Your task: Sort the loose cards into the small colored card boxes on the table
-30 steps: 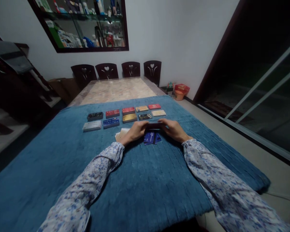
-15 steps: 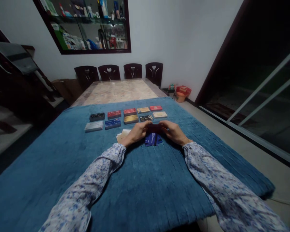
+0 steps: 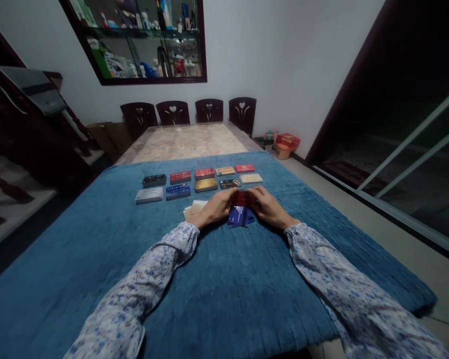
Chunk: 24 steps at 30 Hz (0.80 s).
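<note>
A long worktop [image 3: 179,142] has a big blue blanket [image 3: 224,279] spread over its near part. Two rows of small cards [image 3: 205,185] lie on the blanket: red, blue, gold, black and pale ones. Their writing is too small to read. Just in front of them, the left hand [image 3: 214,208] and the right hand [image 3: 268,207] meet. Each grip is closed on one end of a red card [image 3: 241,198], held between the fingertips. It sits just above some blue cards [image 3: 240,217] lying on the blanket. Pale cards [image 3: 193,208] peek out by the left hand.
</note>
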Motion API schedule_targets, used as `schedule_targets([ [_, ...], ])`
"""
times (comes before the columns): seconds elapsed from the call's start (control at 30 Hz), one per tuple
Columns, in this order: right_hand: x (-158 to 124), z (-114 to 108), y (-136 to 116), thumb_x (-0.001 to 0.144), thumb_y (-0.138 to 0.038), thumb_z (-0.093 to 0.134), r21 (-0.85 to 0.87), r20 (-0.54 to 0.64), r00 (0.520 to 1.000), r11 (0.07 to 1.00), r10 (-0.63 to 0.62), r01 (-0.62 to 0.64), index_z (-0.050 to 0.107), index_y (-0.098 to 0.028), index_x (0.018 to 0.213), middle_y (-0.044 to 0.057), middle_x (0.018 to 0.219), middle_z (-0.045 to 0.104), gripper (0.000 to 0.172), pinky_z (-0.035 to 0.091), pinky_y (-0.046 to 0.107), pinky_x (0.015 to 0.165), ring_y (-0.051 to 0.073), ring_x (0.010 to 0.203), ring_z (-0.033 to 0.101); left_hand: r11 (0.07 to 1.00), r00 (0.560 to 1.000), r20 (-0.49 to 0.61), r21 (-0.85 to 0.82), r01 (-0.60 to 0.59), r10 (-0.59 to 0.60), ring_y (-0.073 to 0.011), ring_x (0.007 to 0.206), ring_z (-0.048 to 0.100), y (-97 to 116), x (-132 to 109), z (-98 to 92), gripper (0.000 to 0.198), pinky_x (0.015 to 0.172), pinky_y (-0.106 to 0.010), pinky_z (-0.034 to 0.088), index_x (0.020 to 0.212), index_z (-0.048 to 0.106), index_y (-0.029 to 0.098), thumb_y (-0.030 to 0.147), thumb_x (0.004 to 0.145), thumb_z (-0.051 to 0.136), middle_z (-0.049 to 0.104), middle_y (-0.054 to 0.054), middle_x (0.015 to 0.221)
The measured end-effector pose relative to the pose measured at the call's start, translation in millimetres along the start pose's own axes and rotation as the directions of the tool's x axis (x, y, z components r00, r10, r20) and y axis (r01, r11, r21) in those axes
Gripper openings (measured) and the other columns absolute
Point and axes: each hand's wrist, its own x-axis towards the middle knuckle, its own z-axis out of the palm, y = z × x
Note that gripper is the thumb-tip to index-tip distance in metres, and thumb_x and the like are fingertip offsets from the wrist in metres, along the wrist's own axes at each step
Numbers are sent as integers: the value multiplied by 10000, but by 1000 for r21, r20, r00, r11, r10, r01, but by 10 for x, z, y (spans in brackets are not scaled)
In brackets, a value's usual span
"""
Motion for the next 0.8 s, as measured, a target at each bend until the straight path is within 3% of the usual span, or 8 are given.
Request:
schedule_targets([
  [0.23,1,25,32,913,-95,529,-18,-4,999,999,-47,47,517,-214,1442,158,1279,559,542,581,521,1011,290,1119,653,998,999,18,53,27,-28,-247,1049,712,36,13,-8,420,917,-359,564,1248,600,162,64,844,541,730,-139,1200],
  [0.53,3,62,132,904,-78,526,-76,-17,991,989,-130,128,450,-238,1529,167,1314,559,650,617,503,945,283,1104,658,979,990,71,173,110,-123,-301,1205,648,96,33,-97,530,1043,-461,528,1366,566,151,76,843,524,659,-176,1341],
  [0.8,42,6,42,931,-169,575,-124,26,985,977,-172,174,464,-199,1517,200,1327,582,597,569,570,1006,347,1201,610,948,974,128,284,146,-188,-298,1170,606,145,10,-233,511,1023,-459,515,1352,576,182,139,844,607,597,-143,1235],
])
